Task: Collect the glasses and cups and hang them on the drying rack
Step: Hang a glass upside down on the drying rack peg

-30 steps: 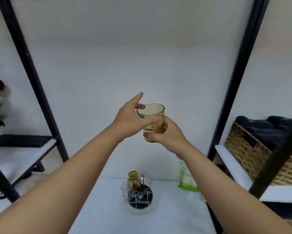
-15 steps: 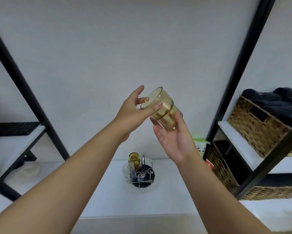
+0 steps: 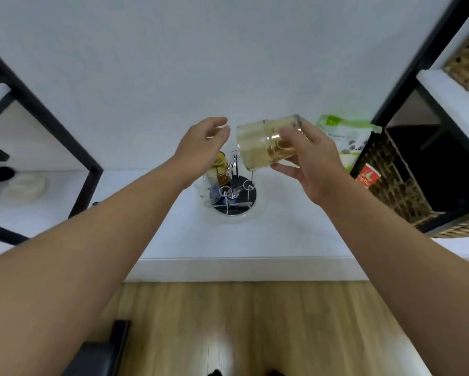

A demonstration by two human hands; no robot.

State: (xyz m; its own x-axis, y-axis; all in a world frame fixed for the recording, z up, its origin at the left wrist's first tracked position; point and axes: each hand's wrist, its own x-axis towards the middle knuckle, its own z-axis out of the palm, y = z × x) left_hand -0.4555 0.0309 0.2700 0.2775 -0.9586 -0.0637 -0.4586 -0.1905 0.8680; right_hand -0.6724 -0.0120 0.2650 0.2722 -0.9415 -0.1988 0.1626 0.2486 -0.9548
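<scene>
My right hand [image 3: 308, 158] grips an amber glass [image 3: 257, 143], tipped so its mouth faces down and left, above the drying rack [image 3: 236, 195]. The rack is a wire stand on a round dark base on the white counter. An amber glass [image 3: 221, 166] and a clear glass [image 3: 205, 185] hang on its left side; the right pegs are bare. My left hand [image 3: 203, 145] hovers just left of the held glass, fingers apart, holding nothing.
A green and white pouch [image 3: 347, 139] stands right of the rack, with a red paper cup [image 3: 367, 176] beside a wicker basket [image 3: 396, 185]. Black shelf frames [image 3: 46, 118] flank the counter. A pale cloth [image 3: 23, 185] lies at the left. Wooden floor lies below.
My left hand has let go of the amber glass. My right hand has turned it further over and lowered it towards the rack. The view has tilted downward.
</scene>
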